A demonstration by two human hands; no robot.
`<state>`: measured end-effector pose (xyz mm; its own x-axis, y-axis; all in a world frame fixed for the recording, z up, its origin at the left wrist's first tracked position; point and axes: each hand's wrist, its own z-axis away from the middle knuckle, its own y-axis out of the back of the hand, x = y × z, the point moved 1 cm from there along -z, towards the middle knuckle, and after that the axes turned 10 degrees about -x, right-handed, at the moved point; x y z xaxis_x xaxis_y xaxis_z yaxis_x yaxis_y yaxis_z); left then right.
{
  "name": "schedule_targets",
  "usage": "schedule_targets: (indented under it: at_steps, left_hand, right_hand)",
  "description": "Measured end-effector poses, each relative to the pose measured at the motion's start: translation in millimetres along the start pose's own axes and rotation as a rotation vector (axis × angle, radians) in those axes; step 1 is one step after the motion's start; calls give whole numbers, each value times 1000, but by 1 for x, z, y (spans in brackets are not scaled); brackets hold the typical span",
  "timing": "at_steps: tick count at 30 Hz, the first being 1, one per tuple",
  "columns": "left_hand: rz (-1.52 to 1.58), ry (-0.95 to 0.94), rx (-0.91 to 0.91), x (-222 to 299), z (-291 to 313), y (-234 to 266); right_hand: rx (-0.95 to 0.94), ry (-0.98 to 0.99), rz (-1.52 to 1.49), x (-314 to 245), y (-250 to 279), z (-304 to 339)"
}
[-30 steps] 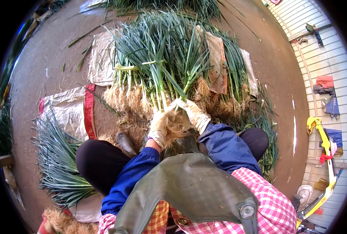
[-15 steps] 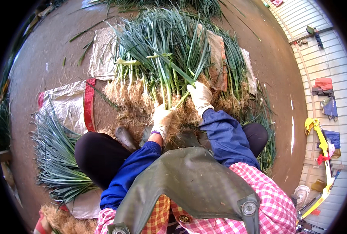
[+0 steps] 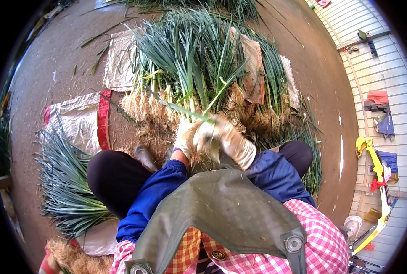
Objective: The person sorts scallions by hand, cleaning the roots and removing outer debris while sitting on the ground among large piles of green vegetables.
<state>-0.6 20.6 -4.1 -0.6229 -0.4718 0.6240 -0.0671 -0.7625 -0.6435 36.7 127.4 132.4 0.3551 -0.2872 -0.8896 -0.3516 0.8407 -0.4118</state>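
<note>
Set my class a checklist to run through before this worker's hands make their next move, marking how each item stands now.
1. Left hand closed round the pale stalks: ok.
2. Right hand secure in its grip: cannot tell; motion blur hides what its fingers hold.
3. Both hands gloved: ok.
4. Stalks free of crossing leaves: not ok; a long leaf slants across them.
5. Roots of the bunches at front left facing the worker: ok.
6. Leafy heap at far left apart from the hands: ok.
</note>
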Motion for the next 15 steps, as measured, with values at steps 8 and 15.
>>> schedule_targets:
  at_steps: [8,15]
  left_hand:
    - [193,169,-179,8,15,-19]
    - [380,156,-310,20,30,-39]
  right_hand:
    - [257,-44,-380,73,117,-21]
    - [354,-23,303,34,114,-47]
